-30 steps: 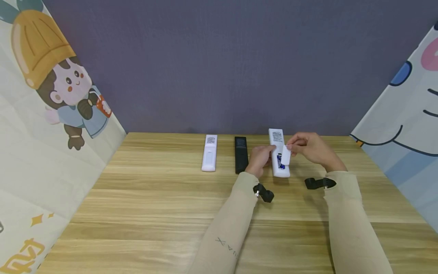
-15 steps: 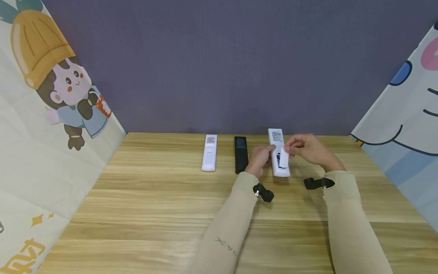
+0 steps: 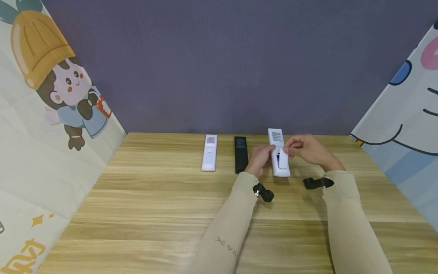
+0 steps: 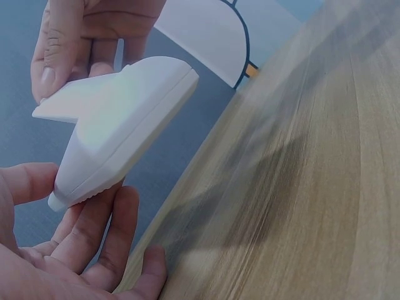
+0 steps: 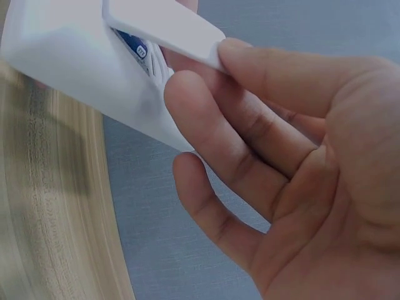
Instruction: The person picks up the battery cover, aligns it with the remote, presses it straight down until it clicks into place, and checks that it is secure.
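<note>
A white remote control (image 3: 276, 139) is held back side up above the table, its printed label toward the far end. My left hand (image 3: 260, 159) grips it from the left, thumb on the back and fingers beneath. Between thumb and fingers my right hand (image 3: 306, 149) pinches the far end of a white battery cover (image 3: 283, 159). In the right wrist view the cover (image 5: 165, 25) slants over the battery compartment, its near end down against the remote and its pinched end raised. A blue battery (image 5: 132, 44) shows in the gap under it.
On the wooden table (image 3: 154, 213) a black remote control (image 3: 241, 154) lies just left of my left hand. Farther left lies another white remote control (image 3: 209, 153), also back side up. A dark grey panel (image 3: 219, 68) stands behind the table.
My right hand has brought the battery cover slightly left and down over the compartment, hiding more of the batteries. The left hand and its grip on the remote look nearly unchanged.
</note>
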Demonstrator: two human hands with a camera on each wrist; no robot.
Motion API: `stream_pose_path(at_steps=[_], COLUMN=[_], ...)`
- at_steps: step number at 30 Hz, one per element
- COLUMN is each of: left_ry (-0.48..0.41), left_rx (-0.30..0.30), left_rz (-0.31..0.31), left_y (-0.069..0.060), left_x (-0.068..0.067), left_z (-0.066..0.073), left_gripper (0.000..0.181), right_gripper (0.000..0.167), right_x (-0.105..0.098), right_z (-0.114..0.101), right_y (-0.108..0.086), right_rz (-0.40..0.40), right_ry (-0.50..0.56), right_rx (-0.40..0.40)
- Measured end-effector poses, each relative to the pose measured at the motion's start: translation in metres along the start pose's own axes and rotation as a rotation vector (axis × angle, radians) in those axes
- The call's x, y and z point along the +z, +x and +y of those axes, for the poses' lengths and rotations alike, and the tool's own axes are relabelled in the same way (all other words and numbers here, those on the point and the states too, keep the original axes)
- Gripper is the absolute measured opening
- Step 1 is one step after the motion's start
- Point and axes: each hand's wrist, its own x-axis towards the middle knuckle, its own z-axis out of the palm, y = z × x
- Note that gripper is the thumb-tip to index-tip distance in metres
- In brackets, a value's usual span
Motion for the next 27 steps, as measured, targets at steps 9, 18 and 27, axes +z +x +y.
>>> stream_pose_path(at_steps=[9,18,27], left_ry=[-0.009,0.003,0.001], left_rx=[0.007,0.007,0.011], left_rz=[-0.001,0.015,0.014], left_y=[0.0012,0.0011,0.0029], left_x=[0.0004,0.0018,0.0019], left_z=[-0.0019,-0.0013,-0.0027], left_gripper=[0.019,0.02,0.019], right_gripper=[0.018,0.017,0.016], right_x=[0.002,0.0052,0.0074], right_z=[0.0022,0.0041,0.0037], right_y=[0.0017,0.0031,0.0027], right_rz=[-0.02,-0.029,-0.024], right_ry=[0.012,0.025,0.036], right_rx=[-0.004,-0.023,-0.03])
